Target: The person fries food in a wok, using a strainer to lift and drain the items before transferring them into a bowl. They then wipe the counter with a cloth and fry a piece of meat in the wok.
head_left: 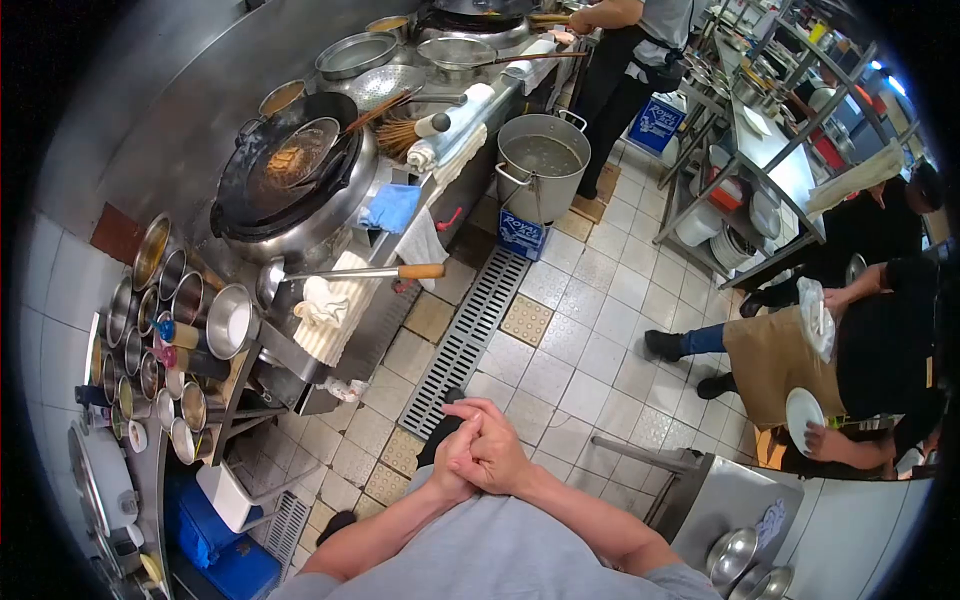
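My left hand (457, 462) and my right hand (497, 452) are clasped together in front of my grey shirt, at the lower middle. Their fingers wrap round each other, and I see no object between them. Beyond them, up and to the left, a ladle (350, 272) with a wooden handle lies across the stove's front edge beside a white cloth (325, 303). A strainer with brown food (290, 158) rests in the dark wok (240, 200). On the counter edge lies a blue cloth (392, 208).
A large pot (542, 165) stands on a blue container by the floor drain (470, 340). Metal bowls (231, 320) crowd the left shelf. One person (860, 350) at the right holds a plate (804, 418); another person (625, 70) works at the far stove.
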Motion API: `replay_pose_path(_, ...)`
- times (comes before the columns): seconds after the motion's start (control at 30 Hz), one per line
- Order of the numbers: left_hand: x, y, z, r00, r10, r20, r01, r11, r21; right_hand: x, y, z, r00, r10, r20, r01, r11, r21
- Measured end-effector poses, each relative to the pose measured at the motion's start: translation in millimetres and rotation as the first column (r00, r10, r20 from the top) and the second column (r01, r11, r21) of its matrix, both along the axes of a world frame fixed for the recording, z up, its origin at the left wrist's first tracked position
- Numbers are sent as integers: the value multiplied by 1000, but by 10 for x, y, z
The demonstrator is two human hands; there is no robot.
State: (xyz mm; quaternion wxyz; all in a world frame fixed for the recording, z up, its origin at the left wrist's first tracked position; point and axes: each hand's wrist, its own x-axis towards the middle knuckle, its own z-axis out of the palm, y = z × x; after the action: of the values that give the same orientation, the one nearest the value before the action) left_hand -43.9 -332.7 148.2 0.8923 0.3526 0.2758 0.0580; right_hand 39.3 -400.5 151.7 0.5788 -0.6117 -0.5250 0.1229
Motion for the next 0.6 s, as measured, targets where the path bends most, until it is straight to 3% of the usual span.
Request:
replay_pose_path(0.37,1326,530,-99,998,-29,54,27,999,28,1382,484,54,998,-44,33,45,999,-29)
replay_pose_path(0.53,1736,958,93,1000,25,-5,-25,995,-100,1843,892,92,1000,-5,14,5,1000,-15)
replay_pose_path(0.6,1907,1077,164,992,106,73,-112,991,80,1991,1061,50,1000,-7,14,7,1000,-6)
